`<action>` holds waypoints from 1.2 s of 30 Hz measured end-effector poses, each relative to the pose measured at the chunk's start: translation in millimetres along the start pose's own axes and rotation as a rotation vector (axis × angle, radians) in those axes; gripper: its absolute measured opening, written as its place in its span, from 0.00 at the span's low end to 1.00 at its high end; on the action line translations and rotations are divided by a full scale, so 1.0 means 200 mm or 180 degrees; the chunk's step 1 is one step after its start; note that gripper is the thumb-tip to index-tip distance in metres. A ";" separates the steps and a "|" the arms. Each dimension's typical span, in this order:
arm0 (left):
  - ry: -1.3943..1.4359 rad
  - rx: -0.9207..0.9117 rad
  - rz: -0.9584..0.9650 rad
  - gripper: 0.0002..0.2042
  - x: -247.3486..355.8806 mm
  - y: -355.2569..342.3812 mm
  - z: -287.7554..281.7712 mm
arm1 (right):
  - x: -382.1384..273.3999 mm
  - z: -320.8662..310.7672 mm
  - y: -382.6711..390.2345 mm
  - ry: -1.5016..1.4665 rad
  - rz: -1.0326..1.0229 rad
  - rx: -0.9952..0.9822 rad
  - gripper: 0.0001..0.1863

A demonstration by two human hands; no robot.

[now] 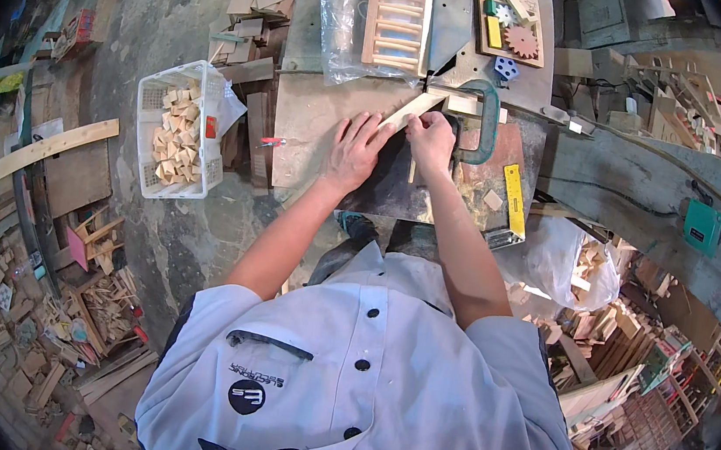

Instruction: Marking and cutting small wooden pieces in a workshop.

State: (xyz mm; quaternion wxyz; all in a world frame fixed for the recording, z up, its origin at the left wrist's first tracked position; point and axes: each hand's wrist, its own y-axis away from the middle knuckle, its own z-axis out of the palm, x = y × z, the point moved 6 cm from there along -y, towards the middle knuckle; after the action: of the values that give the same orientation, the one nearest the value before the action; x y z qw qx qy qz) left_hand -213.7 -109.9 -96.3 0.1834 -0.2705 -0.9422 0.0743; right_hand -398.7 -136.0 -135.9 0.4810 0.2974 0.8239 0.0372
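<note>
A pale wooden strip (414, 110) lies slantwise on the worktable, its far end close to a green C-shaped clamp (487, 124). My left hand (354, 150) rests flat with fingers stretched, the fingertips against the strip's near end. At the strip's right edge, my right hand (432, 147) has its fingers curled and pinched together. What sits between those fingers is hidden. Under both hands spreads a dark flat surface (383, 182). A short wood block (464, 106) lies beside the clamp. To the right of my right hand is a yellow ruler (513, 199).
Left of the table, a white plastic crate (141, 158) holds many cut wood blocks. A slatted wooden frame (372, 15) and a board with toy gears (521, 42) lie at the far side. A plastic bag of offcuts (562, 268) is at the right.
</note>
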 end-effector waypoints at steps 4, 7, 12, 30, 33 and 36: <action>-0.0085 -0.0095 0.0005 0.26 -0.01 0.02 0.04 | -0.31 -0.19 0.00 0.1605 -0.1151 -0.0522 0.13; -0.0112 -0.0229 -0.0048 0.26 0.00 0.00 0.04 | -0.43 -0.37 -0.02 0.2082 -0.2035 -0.0117 0.10; -0.0208 -0.0258 0.0009 0.25 0.01 0.00 0.01 | -0.42 -0.35 -0.06 0.2736 -0.3447 -0.0692 0.13; -0.0339 -0.0072 0.0112 0.26 -0.06 -0.14 0.05 | -0.45 -0.29 -0.23 0.3335 -0.3154 -0.0712 0.14; -0.0324 -0.0049 0.0114 0.26 -0.07 -0.17 0.05 | -0.47 -0.28 -0.27 0.3385 -0.3123 -0.0719 0.15; -0.0355 0.0002 0.0127 0.26 -0.09 -0.21 0.06 | -0.49 -0.28 -0.30 0.3392 -0.3084 -0.0749 0.16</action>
State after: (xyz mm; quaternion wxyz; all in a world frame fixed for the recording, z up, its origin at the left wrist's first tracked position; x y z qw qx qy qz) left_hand -223.9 -155.1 -103.1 0.1292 -0.2846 -0.9453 0.0932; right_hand -435.8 -223.9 -50.6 0.0060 -0.2129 0.9759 0.0482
